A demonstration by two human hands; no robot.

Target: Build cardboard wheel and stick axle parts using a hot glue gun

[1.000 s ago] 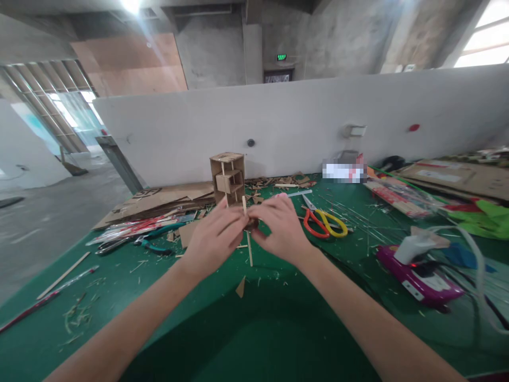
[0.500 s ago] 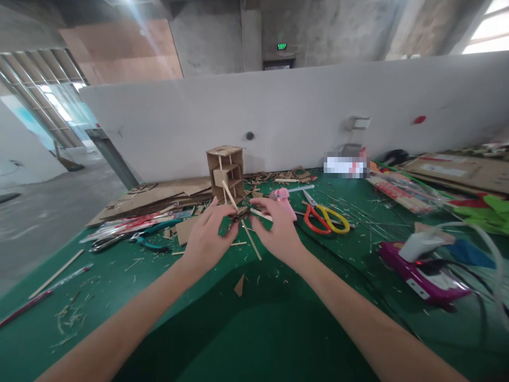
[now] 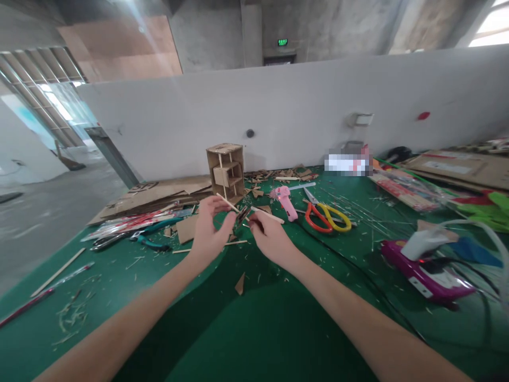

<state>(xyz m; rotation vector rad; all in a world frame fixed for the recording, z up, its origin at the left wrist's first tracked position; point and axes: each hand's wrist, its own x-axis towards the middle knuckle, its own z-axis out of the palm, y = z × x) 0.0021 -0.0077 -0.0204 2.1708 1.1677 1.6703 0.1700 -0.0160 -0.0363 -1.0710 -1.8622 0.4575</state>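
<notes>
In the head view my left hand (image 3: 212, 225) is closed in a loose pinch around a thin wooden stick (image 3: 227, 202) that slants toward the middle. My right hand (image 3: 272, 233) has its fingers curled in, with a paler wooden stick (image 3: 270, 214) lying along them. Between my fingertips is a small dark brown piece (image 3: 242, 214), where the sticks meet; its exact shape is too small to make out. Just behind the hands stands an open-fronted cardboard tower (image 3: 225, 172) with several levels and stick supports. A pink glue gun (image 3: 287, 204) lies right of my right hand.
Orange-and-yellow-handled scissors (image 3: 326, 216) lie beyond the glue gun, and a purple power strip (image 3: 425, 273) with cables is at the right. Teal-handled pliers (image 3: 149, 243) and flat cardboard (image 3: 155, 193) lie left. Scraps litter the green table (image 3: 254, 329) before a white partition (image 3: 178, 122).
The sticks between my hands have turned; the one that pointed down toward me no longer does. My left hand has shifted slightly left, and my right fingers have curled in more.
</notes>
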